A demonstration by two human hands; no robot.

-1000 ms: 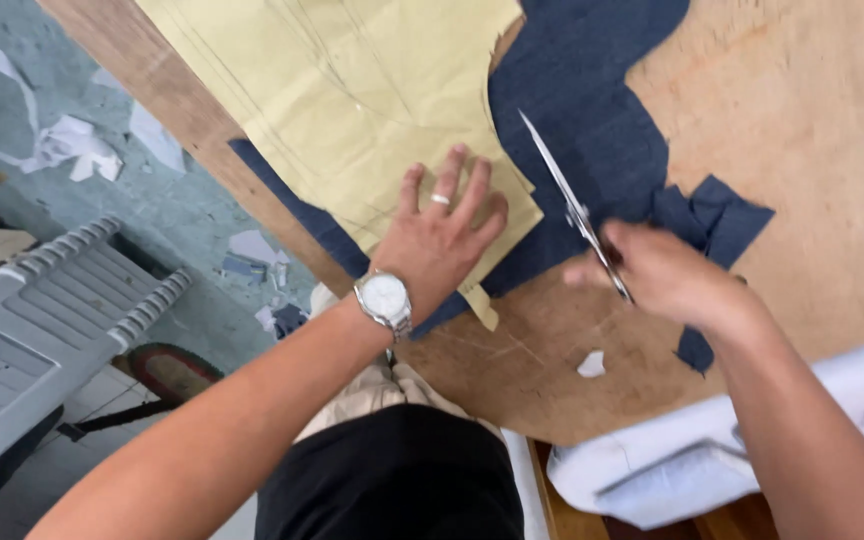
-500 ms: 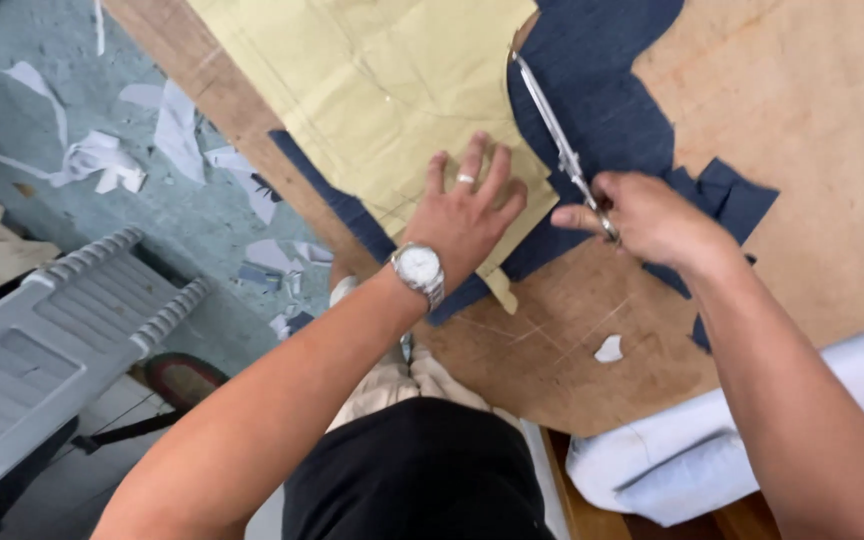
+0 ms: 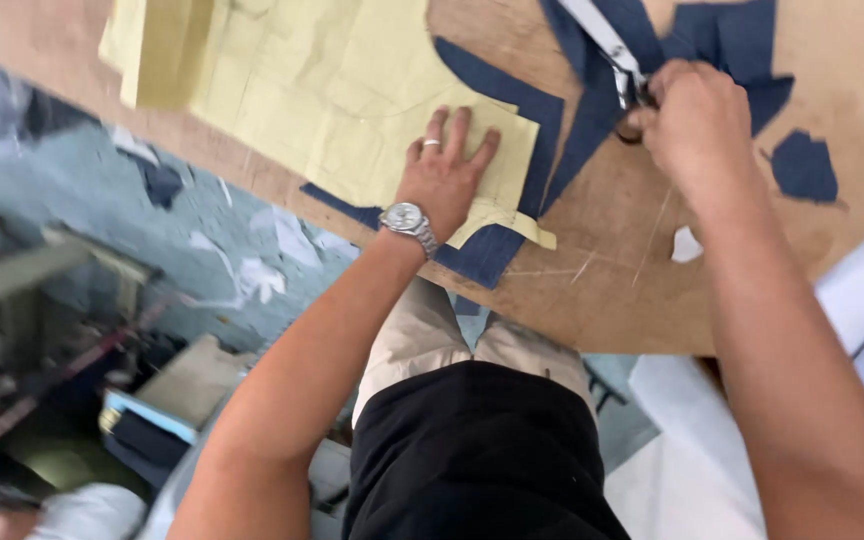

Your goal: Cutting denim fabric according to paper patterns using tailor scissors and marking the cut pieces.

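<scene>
1. Head view: scissors [image 3: 607, 45] in the right hand [image 3: 687, 120], fingers curled shut through the handles, blades running up and away toward the counter's far edge, long axis slanted slightly left.
2. Left hand [image 3: 444, 170] lies flat, fingers close together, pressing the yellow paper pattern [image 3: 332, 100] onto the navy fabric [image 3: 552, 130] near the counter's near edge.
3. Progress, judging by loose navy offcuts [image 3: 804, 165]: cutting looks partly done; fabric beyond the pattern's edges is left to trim.
</scene>
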